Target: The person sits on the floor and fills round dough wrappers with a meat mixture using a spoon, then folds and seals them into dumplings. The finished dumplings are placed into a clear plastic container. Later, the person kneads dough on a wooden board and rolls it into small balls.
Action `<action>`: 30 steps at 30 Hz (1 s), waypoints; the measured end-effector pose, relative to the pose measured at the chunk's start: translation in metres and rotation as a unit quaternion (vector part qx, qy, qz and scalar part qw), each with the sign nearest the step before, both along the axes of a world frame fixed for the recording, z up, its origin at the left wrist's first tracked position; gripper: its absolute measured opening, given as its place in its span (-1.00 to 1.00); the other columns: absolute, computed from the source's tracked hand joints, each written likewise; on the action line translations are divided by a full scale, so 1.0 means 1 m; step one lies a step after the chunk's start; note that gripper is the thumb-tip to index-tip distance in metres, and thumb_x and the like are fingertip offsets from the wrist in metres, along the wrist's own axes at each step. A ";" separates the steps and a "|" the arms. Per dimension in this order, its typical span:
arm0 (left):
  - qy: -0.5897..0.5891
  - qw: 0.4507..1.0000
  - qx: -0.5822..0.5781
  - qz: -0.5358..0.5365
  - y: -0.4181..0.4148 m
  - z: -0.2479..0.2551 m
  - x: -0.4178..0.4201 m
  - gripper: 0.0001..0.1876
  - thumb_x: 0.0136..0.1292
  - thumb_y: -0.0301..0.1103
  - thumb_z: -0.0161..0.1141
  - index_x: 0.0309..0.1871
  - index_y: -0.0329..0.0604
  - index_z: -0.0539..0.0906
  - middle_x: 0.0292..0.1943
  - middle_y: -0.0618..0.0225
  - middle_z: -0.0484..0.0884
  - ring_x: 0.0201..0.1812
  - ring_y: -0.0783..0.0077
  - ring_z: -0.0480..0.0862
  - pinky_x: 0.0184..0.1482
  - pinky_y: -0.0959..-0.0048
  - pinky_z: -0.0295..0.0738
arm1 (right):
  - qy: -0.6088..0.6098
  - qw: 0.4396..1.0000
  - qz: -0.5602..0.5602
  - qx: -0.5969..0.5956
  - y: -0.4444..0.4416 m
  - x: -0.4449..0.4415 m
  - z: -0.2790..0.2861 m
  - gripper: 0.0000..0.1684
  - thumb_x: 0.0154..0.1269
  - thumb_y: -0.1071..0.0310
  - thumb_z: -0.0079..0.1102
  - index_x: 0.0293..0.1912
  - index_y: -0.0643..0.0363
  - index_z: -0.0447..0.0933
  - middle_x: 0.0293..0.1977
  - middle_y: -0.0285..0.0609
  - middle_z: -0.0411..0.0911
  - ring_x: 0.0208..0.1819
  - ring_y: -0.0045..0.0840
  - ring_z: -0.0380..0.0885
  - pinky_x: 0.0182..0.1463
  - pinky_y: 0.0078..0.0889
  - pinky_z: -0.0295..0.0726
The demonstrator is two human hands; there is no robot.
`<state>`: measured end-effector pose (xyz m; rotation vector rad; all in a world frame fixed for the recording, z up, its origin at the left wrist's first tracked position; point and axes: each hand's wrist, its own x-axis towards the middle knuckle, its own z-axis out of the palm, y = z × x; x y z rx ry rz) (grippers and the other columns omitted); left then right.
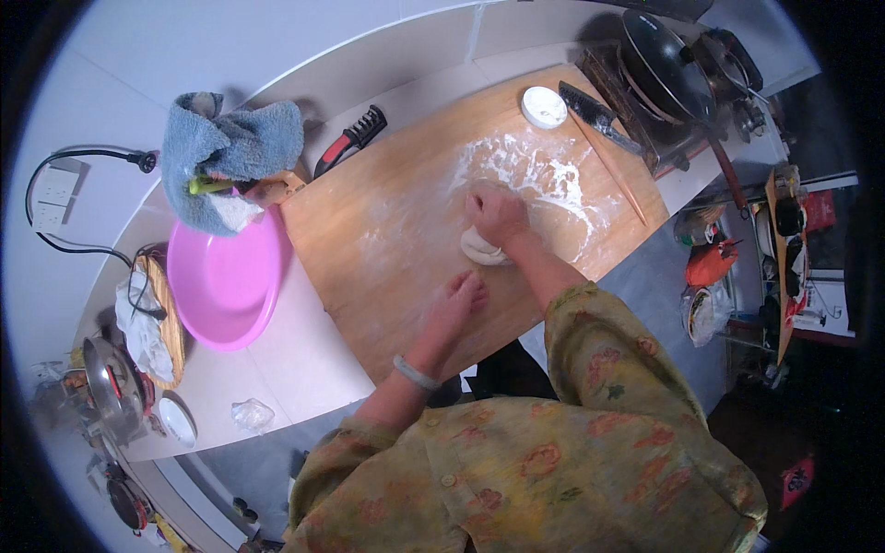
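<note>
A lump of pale dough point(482, 250) lies on a floured wooden board point(387, 276). My right hand point(496, 213) is balled into a fist on top of the dough and covers much of it. Dough shows at the near side of the fist, and a little at its far side. Closer to my body, my left hand point(462, 297) is over the board with its fingers curled in and nothing visible in them. It is apart from the dough. White flour point(532, 162) is scattered on the board beyond my right hand.
Toward the board's back right are a small white bowl point(544, 107), a cleaver point(601, 117) and a thin rolling pin point(608, 169). A lidded pan point(664, 66) stands behind them. Left of the board are a pink basin point(225, 283), a blue towel point(263, 135) and a knife sharpener point(350, 142).
</note>
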<state>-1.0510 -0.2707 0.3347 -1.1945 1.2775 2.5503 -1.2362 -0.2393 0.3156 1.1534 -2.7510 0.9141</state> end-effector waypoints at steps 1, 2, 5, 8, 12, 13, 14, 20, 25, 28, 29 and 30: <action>0.005 0.997 0.063 0.048 0.001 -0.002 -0.008 -0.54 0.37 -0.09 0.08 -0.01 -0.43 0.54 -0.20 0.22 0.63 -0.25 0.45 0.62 -0.14 0.48 0.53 | 0.005 1.000 -0.002 -0.014 -0.003 -0.002 0.002 -0.76 0.22 0.16 0.06 -0.41 0.11 0.52 -0.43 -0.05 0.55 -0.33 -0.10 0.55 -0.23 -0.06 0.53; 0.004 0.998 0.057 0.038 -0.001 -0.003 -0.013 -0.54 0.37 -0.08 0.07 -0.02 -0.41 0.55 -0.22 0.24 0.63 -0.26 0.45 0.63 -0.16 0.48 0.52 | 0.010 1.000 -0.005 -0.027 -0.003 -0.001 0.002 -0.75 0.23 0.16 0.06 -0.41 0.12 0.52 -0.44 -0.05 0.55 -0.33 -0.10 0.55 -0.23 -0.06 0.53; 0.007 1.000 -0.003 -0.001 -0.011 0.007 -0.039 -0.56 0.37 -0.06 0.08 -0.07 -0.38 0.57 -0.28 0.26 0.63 -0.28 0.43 0.62 -0.21 0.47 0.52 | -0.017 0.999 -0.028 0.006 -0.001 -0.005 -0.002 -0.73 0.24 0.14 0.05 -0.38 0.13 0.55 -0.42 -0.05 0.58 -0.32 -0.13 0.57 -0.23 -0.11 0.52; -0.024 0.983 -0.177 -0.049 -0.010 0.007 -0.051 -0.60 0.35 -0.10 0.12 -0.12 -0.37 0.58 -0.30 0.20 0.62 -0.26 0.39 0.62 -0.23 0.43 0.50 | -0.184 0.979 -0.064 -0.054 0.009 -0.007 0.007 -0.67 0.25 0.10 0.04 -0.35 0.17 0.57 -0.39 -0.02 0.60 -0.31 -0.14 0.58 -0.22 -0.17 0.51; 0.020 0.877 -0.464 -0.124 -0.005 0.019 -0.049 -0.67 0.29 -0.21 0.18 -0.13 -0.38 0.58 -0.24 0.03 0.63 -0.24 0.29 0.62 -0.22 0.37 0.50 | -0.275 0.960 -0.033 -0.043 0.025 -0.008 0.062 -0.62 0.25 0.06 0.03 -0.32 0.20 0.58 -0.39 0.02 0.60 -0.28 -0.13 0.58 -0.17 -0.20 0.50; 0.057 0.841 -0.517 -0.151 -0.003 0.012 -0.048 -0.68 0.26 -0.24 0.20 -0.13 -0.38 0.58 -0.21 -0.01 0.63 -0.23 0.25 0.63 -0.21 0.35 0.50 | -0.260 0.965 -0.009 -0.031 0.028 -0.005 0.073 -0.61 0.26 0.05 0.02 -0.33 0.21 0.57 -0.40 0.02 0.60 -0.28 -0.11 0.57 -0.16 -0.19 0.50; 0.076 0.822 -0.542 -0.160 -0.001 0.007 -0.048 -0.69 0.25 -0.26 0.21 -0.11 -0.37 0.57 -0.20 -0.01 0.63 -0.22 0.20 0.63 -0.20 0.34 0.50 | -0.245 0.969 0.015 -0.019 0.030 -0.001 0.077 -0.61 0.26 0.05 0.01 -0.33 0.21 0.57 -0.41 0.02 0.59 -0.27 -0.09 0.56 -0.14 -0.18 0.50; 0.136 0.939 -0.311 -0.054 0.005 0.014 -0.053 -0.68 0.23 -0.40 0.19 0.03 -0.30 0.52 -0.14 -0.05 0.60 -0.13 -0.03 0.60 -0.10 0.28 0.51 | -0.031 0.992 0.120 -0.007 0.074 0.027 0.014 -0.72 0.28 0.18 -0.04 -0.32 0.11 0.58 -0.31 -0.03 0.55 -0.15 -0.07 0.50 -0.02 -0.03 0.45; 0.043 0.845 -0.533 -0.018 0.018 -0.015 -0.044 -0.66 0.24 -0.39 0.19 0.06 -0.32 0.50 -0.13 0.03 0.61 -0.10 0.15 0.63 -0.03 0.32 0.52 | -0.008 0.983 0.167 0.083 0.057 0.000 -0.005 -0.75 0.27 0.22 -0.03 -0.36 0.15 0.53 -0.29 -0.03 0.52 -0.16 -0.04 0.46 0.06 0.04 0.39; 0.029 0.912 -0.408 0.036 0.007 -0.025 -0.037 -0.61 0.24 -0.33 0.23 0.07 -0.34 0.49 -0.12 0.11 0.62 -0.12 0.31 0.63 -0.04 0.36 0.53 | 0.026 0.980 0.187 0.061 0.041 -0.016 -0.004 -0.76 0.25 0.23 -0.01 -0.39 0.18 0.51 -0.30 -0.01 0.51 -0.18 -0.05 0.46 -0.01 0.02 0.42; 0.012 0.930 -0.366 0.026 0.009 -0.025 -0.035 -0.61 0.25 -0.31 0.23 0.07 -0.34 0.50 -0.13 0.12 0.62 -0.12 0.34 0.63 -0.04 0.37 0.53 | 0.045 0.978 0.202 0.031 0.035 -0.021 0.000 -0.76 0.24 0.23 0.00 -0.40 0.18 0.50 -0.30 0.00 0.51 -0.18 -0.05 0.46 -0.04 0.01 0.44; -0.004 0.946 -0.323 0.016 0.011 -0.018 -0.034 -0.62 0.26 -0.29 0.22 0.06 -0.35 0.50 -0.13 0.13 0.62 -0.12 0.37 0.63 -0.05 0.38 0.53 | 0.023 0.981 0.193 0.022 0.030 -0.024 0.006 -0.76 0.24 0.23 0.00 -0.41 0.19 0.50 -0.31 0.01 0.51 -0.20 -0.05 0.46 -0.05 0.00 0.45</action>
